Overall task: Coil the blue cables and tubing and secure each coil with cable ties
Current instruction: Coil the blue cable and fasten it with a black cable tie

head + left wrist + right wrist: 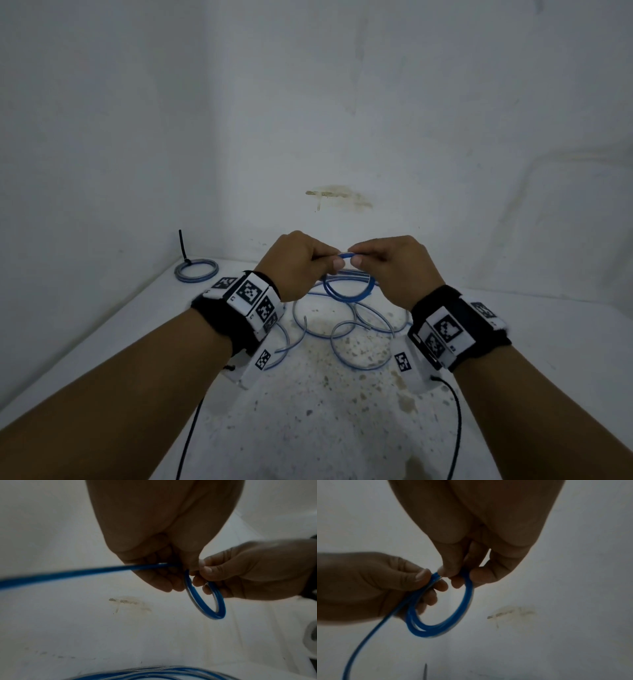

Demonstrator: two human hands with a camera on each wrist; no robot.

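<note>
A small coil of blue tubing [347,293] [205,601] [440,622] hangs in the air between my hands, above the white table. My left hand [301,263] [373,586] pinches the top of the coil from the left, thumb over the strands. My right hand [387,263] [248,572] pinches the same top part from the right. A loose run of tubing [77,574] [361,649] trails away from the left hand. More loose blue tubing [342,332] lies in loops on the table below.
A finished coil [197,270] with a black cable tie [183,248] standing up from it lies at the table's back left corner. White walls [342,120] close the back and left. The stained table [325,411] stretches toward me. Black cords [455,428] hang from my wristbands.
</note>
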